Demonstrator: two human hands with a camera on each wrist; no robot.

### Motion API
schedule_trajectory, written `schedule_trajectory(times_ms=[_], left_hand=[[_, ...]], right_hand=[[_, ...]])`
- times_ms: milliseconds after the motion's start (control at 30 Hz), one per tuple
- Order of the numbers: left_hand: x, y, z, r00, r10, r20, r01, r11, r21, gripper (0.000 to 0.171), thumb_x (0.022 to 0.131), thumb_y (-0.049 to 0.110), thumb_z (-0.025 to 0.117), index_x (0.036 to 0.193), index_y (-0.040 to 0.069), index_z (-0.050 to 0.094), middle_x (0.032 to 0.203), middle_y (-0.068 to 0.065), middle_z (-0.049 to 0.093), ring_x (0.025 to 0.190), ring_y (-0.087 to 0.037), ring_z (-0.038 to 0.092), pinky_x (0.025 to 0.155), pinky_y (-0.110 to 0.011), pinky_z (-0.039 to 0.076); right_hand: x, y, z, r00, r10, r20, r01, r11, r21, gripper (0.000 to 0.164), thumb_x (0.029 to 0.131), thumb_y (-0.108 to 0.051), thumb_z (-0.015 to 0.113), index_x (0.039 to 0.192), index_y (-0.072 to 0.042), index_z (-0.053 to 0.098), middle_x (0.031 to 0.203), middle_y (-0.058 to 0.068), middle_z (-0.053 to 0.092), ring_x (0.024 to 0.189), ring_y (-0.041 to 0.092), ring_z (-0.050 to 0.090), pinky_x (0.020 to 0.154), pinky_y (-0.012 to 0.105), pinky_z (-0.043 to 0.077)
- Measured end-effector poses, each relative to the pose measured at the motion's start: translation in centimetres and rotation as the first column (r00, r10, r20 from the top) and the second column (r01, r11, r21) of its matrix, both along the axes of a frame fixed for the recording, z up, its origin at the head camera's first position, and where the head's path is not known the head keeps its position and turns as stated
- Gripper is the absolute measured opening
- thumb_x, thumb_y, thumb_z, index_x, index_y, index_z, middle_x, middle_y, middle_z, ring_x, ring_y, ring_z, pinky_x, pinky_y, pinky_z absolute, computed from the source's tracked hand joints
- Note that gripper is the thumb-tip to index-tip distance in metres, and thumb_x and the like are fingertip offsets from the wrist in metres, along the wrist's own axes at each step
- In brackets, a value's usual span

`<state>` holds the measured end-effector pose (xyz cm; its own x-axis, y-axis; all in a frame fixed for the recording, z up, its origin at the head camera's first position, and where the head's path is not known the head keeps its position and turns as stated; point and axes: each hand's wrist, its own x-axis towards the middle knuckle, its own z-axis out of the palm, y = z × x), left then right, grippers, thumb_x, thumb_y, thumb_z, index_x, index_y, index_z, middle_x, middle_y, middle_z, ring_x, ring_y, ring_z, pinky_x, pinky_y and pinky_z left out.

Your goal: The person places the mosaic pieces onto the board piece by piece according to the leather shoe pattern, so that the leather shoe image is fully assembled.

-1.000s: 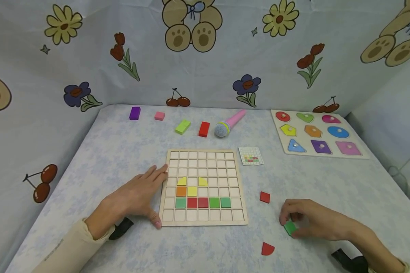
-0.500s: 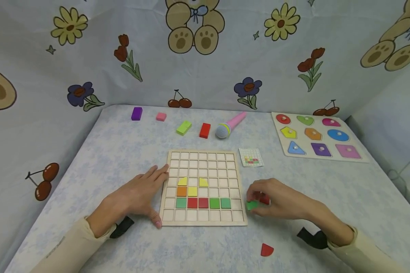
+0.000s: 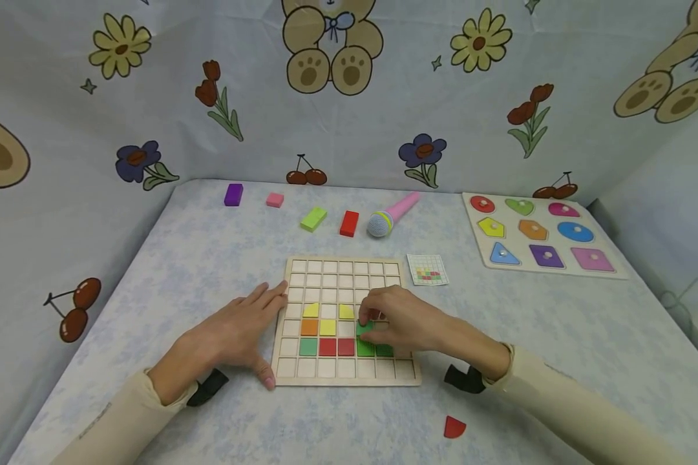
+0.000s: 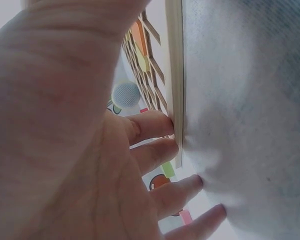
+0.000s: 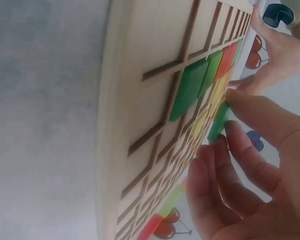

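A wooden grid board lies in mid-table, with yellow, orange, red and green tiles in some of its cells. My left hand rests by its left edge, fingers spread; in the left wrist view the fingertips touch the frame. Over the board, my right hand pinches a green tile between thumb and fingers, just above a seated green tile. The right wrist view shows this held green tile tilted, off the grid. A red quarter-round tile lies near the front.
A small pattern card lies right of the board. Behind stand a purple block, a pink block, a lime block, a red block and a toy microphone. A knobbed shape puzzle lies back right.
My right hand has carried the green tile leftward from the table onto the board's area. The red square tile is now out of sight, around where my right wrist lies. My left hand stays put.
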<state>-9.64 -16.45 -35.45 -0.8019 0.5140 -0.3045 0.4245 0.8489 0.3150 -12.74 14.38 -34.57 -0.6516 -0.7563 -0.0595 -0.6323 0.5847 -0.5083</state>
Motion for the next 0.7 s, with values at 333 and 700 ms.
schedule_trajectory(times_ms=[333, 700], left_hand=[[0.0, 0.0, 0.0, 1.000, 0.003, 0.008, -0.003, 1.000, -0.003, 0.134, 0.047, 0.068, 0.089, 0.151, 0.006, 0.032, 0.168, -0.017, 0.013, 0.152, -0.047, 0.015, 0.110, -0.067, 0.032], [0.1, -0.1, -0.1, 1.000, 0.001, 0.004, -0.001, 1.000, 0.002, 0.133, 0.049, 0.067, 0.089, 0.152, 0.005, 0.032, 0.168, -0.017, 0.013, 0.151, -0.047, 0.015, 0.110, -0.067, 0.031]], right_hand=[[-0.6, -2.2, -0.7, 0.999, 0.048, 0.008, -0.048, 0.999, 0.015, 0.013, 0.086, -0.024, 0.080, 0.089, -0.015, 0.071, 0.079, -0.010, 0.060, 0.072, 0.007, 0.052, 0.065, 0.021, 0.046], [0.6, -2.7, -0.7, 0.996, 0.061, -0.065, -0.062, 0.998, -0.015, 0.008, 0.086, -0.013, 0.080, 0.092, -0.009, 0.079, 0.091, 0.000, 0.071, 0.081, 0.008, 0.062, 0.071, 0.016, 0.052]])
